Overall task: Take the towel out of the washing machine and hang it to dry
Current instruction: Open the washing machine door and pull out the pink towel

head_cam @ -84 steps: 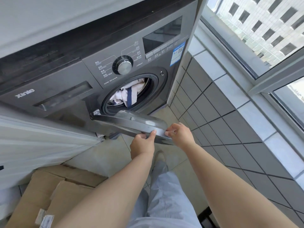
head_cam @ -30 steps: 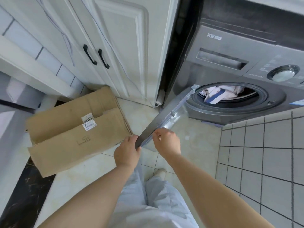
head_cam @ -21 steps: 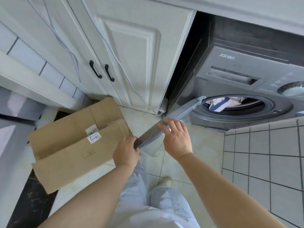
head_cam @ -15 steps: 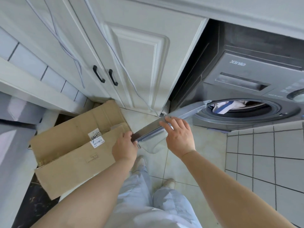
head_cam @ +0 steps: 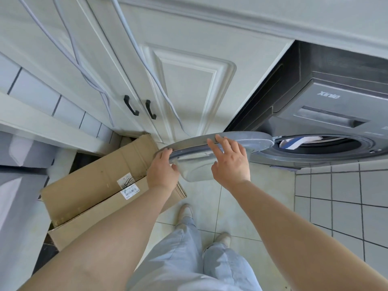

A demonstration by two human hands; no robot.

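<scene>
The round grey washing-machine door (head_cam: pixel 220 143) is standing wide open, swung out toward the white panelled cabinet (head_cam: pixel 184 80), so the opening step looks done. The towel is not out yet, and the hanging is still to come.

The left hand (head_cam: pixel 162 171) is gripping the door's outer rim, fingers curled over the edge and thumb tucked under it. The right hand (head_cam: pixel 230 160) is resting on the rim further along, fingers straight and slightly spread, pressing rather than clutching.

Inside the dark grey front-loading washing machine (head_cam: pixel 336 114), the white towel with a blue stripe (head_cam: pixel 298 142) is lying bunched in the drum, just behind the round opening, well apart from both hands. Only a sliver of it is showing, so I cannot tell whether anything else is in there with it.

On the pale tiled floor, the brown cardboard box (head_cam: pixel 98 181) is lying beside the left forearm, flaps open; its inside is not showing.
</scene>
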